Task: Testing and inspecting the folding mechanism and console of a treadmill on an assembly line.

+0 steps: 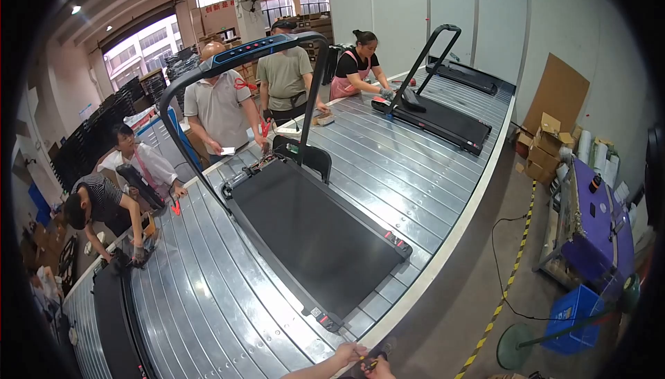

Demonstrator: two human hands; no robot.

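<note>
At the bottom edge, my left hand [346, 353] and my right hand [382, 371] meet over the rim of the metal slat conveyor [208, 296]. Between them is a small tool with red and yellow handles [370, 362]. My right hand is closed around it. My left hand's fingertips touch it, but how firmly they grip is not clear. Just beyond my hands lies a black treadmill [312, 233], with its upright handlebar and blue console [249, 50] at the far end.
A second treadmill [443, 119] lies further along the conveyor and a third [114, 317] at the left. Several people work along the far side. On the right are a purple bench [599, 220], a blue crate [571, 317], cardboard boxes [544, 147] and yellow-black floor tape [512, 275].
</note>
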